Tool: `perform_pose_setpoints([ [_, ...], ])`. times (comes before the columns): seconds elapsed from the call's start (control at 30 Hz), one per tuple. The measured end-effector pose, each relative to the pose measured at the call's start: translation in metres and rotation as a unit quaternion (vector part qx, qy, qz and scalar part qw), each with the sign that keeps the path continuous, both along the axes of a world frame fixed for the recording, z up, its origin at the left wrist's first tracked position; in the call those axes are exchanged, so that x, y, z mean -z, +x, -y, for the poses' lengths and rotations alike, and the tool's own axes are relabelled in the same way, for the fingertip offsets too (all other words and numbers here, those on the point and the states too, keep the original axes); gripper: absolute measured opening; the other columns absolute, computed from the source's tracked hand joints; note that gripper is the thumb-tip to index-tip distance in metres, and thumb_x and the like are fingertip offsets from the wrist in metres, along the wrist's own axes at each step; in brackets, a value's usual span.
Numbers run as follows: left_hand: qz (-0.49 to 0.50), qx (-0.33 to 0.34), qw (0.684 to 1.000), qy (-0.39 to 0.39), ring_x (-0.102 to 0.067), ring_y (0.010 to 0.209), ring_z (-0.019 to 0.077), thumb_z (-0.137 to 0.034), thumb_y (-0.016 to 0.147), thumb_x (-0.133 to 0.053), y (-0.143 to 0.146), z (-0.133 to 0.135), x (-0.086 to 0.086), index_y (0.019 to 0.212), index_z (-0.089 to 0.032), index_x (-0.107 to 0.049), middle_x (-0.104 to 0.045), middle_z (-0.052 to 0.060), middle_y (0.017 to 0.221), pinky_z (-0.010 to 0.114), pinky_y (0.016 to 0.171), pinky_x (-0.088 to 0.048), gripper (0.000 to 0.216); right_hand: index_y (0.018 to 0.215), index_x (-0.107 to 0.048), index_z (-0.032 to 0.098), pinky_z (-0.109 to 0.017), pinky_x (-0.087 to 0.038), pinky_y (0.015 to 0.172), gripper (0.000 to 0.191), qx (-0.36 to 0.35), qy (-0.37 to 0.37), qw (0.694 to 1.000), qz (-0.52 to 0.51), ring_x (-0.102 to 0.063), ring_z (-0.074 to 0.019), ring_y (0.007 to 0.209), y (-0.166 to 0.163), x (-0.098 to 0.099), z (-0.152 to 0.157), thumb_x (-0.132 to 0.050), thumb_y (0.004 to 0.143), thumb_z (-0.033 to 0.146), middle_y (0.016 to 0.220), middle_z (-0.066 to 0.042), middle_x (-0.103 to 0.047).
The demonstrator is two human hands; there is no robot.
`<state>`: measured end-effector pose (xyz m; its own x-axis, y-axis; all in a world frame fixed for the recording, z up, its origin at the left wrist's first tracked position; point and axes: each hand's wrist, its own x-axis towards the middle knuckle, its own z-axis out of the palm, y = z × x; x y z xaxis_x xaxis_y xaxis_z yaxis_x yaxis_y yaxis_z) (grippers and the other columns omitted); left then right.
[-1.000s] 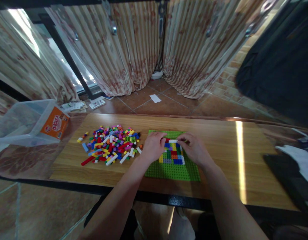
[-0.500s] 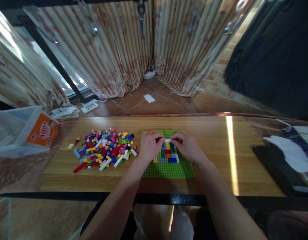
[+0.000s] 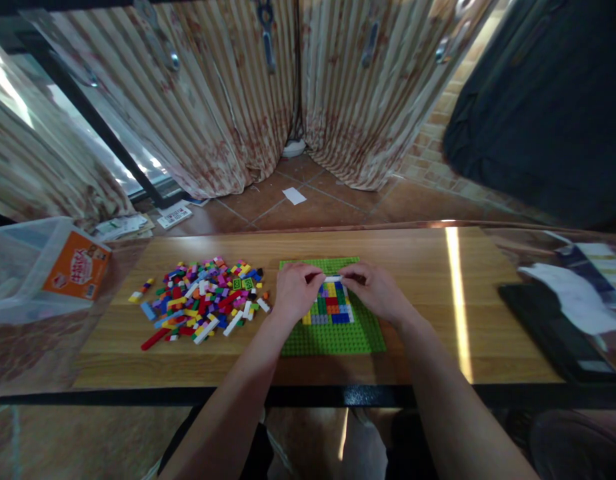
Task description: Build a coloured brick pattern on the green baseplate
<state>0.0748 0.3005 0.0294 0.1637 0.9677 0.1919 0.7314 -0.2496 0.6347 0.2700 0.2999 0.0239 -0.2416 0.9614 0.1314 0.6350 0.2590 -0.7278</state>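
A long white brick (image 3: 333,279) lies across the upper side of a block of coloured bricks (image 3: 333,305) on the green baseplate (image 3: 333,343). My left hand (image 3: 299,289) pinches its left end, and my right hand (image 3: 371,289) pinches its right end. Both hands are closed, with their fingertips low over the plate. Red, yellow, blue, orange, green and grey bricks show between the wrists. The fingers hide the ends of the white brick, and I cannot tell whether it is pressed onto the studs.
Left of the baseplate, a heap of loose bricks (image 3: 203,300) is spread over the wooden table (image 3: 428,280). A clear plastic box (image 3: 25,267) with an orange label stands beyond the table's left end. A black flat object (image 3: 553,333) and white paper (image 3: 573,297) lie at the right end.
The view has shifted slightly, so the whole scene sits a little further left. Both hands stay at the white brick, with more of it showing between the fingers.
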Motion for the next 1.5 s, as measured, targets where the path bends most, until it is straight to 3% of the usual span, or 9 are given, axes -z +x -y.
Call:
perform_pose_setpoints([
  [0.27,-0.009,0.01,1.0,-0.015,-0.067,0.084,0.0188,-0.02,0.093,-0.051,-0.0023,-0.002,-0.0023,0.083,-0.02,-0.076,-0.077,0.004,0.087,0.033,0.087,-0.048,0.027,0.088,-0.075,0.023,-0.031,-0.049,0.08,0.016,0.014,0.023,0.999,0.026,-0.065,-0.0173,0.084,-0.0006,-0.0027,0.0005,-0.059,0.086,0.018,0.091,-0.004,-0.071],
  [0.4,0.013,0.006,0.999,-0.038,-0.069,0.088,0.0187,-0.017,0.094,-0.046,-0.0044,-0.0045,-0.0036,0.091,-0.018,-0.076,-0.077,0.005,0.094,0.031,0.086,-0.05,0.031,0.086,-0.075,0.022,-0.032,-0.048,0.08,0.016,0.014,0.018,0.999,0.037,-0.065,-0.018,0.084,0.0003,-0.0034,0.0006,-0.06,0.086,0.018,0.091,-0.005,-0.071],
  [0.63,0.011,0.01,0.999,-0.045,-0.068,0.087,0.0185,-0.016,0.093,-0.049,-0.0043,-0.0037,-0.0042,0.093,-0.017,-0.076,-0.077,0.005,0.095,0.031,0.084,-0.05,0.028,0.086,-0.075,0.022,-0.032,-0.048,0.081,0.016,0.023,0.025,0.998,0.045,-0.065,-0.0184,0.085,-0.0023,-0.0036,0.0019,-0.06,0.087,0.018,0.092,-0.005,-0.071],
  [0.9,0.006,0.024,1.0,-0.018,-0.066,0.075,0.0167,-0.021,0.089,-0.055,-0.0019,-0.002,-0.0036,0.079,-0.019,-0.076,-0.076,0.003,0.08,0.028,0.074,-0.047,0.023,0.084,-0.074,0.022,-0.031,-0.048,0.08,0.016,0.015,0.032,0.998,0.046,-0.065,-0.0181,0.083,-0.0033,-0.0038,0.0019,-0.058,0.088,0.019,0.089,-0.005,-0.071],
  [1.5,0.044,-0.014,0.998,-0.038,-0.068,0.077,0.0171,-0.023,0.084,-0.063,0.0034,-0.0023,-0.002,0.08,-0.021,-0.078,-0.077,0.003,0.082,0.029,0.074,-0.049,0.016,0.082,-0.076,0.024,-0.031,-0.05,0.078,0.016,0.004,0.049,0.999,0.017,-0.066,-0.0167,0.079,-0.0008,-0.0035,0.0014,-0.061,0.086,0.019,0.085,-0.003,-0.072],
])
